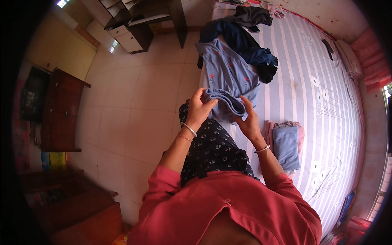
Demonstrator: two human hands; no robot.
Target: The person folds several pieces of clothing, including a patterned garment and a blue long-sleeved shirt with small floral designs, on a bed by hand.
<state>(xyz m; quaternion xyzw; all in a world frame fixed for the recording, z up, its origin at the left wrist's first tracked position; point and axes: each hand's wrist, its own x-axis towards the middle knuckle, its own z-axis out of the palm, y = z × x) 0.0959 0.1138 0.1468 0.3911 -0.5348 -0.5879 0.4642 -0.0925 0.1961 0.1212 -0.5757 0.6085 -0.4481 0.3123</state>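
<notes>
Both hands grip the gathered elastic waistband of a pair of blue pants [228, 67] with small red prints. My left hand [199, 105] pinches the band's left end, thumb on top. At its right end my right hand [248, 118] holds the edge between thumb and fingers. The pants stretch away from me along the bed's near edge, their far part lying flat. Dark blue clothing [235, 39] lies just beyond and beside them. To the right of my right hand rests a stack of folded clothes [286, 147], blue on top and pink beneath.
The bed [294, 101] has a striped sheet. A dark grey garment [254, 16] and a phone-like dark object [253, 29] lie at its far end. A slim black object [327, 49] sits near the wall. Left are tiled floor [119, 122], a wooden cabinet [62, 113] and a desk [153, 18].
</notes>
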